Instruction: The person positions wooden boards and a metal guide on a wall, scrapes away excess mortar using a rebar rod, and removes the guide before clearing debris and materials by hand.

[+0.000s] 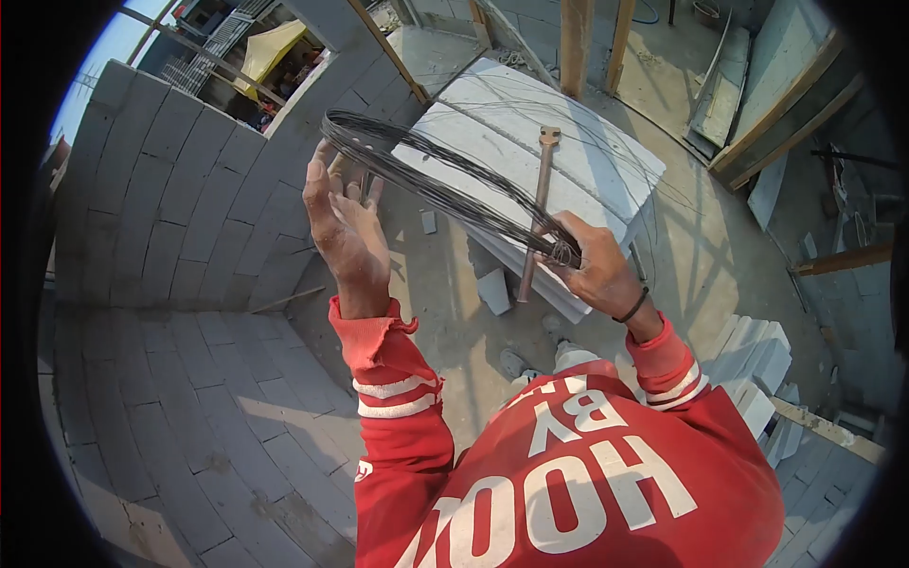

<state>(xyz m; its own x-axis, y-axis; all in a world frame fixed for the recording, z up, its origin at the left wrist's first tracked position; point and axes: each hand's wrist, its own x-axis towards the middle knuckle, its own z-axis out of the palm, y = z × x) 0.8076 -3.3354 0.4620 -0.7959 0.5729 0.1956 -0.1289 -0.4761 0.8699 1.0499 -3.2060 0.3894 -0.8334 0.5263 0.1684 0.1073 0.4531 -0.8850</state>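
A long loop of thin black wire [426,182], a coil of many strands, stretches between my two hands above a stack of white blocks. My right hand [601,270] is closed round its right end, where the strands are bunched by a wrap of wire. My left hand [352,227] is at the loop's left end, fingers curled up against the strands. A small grey metal piece [367,185] shows by the left fingers; its kind is unclear. Under the coil, a rusty bar tool with a notched head [544,185] lies across the white blocks [601,156].
Grey block walls [180,170] rise on the left, with a window opening. Wooden posts [575,47] stand behind the stack. More white blocks [748,360] are piled at right. A broken block piece [493,292] lies on the floor near my feet.
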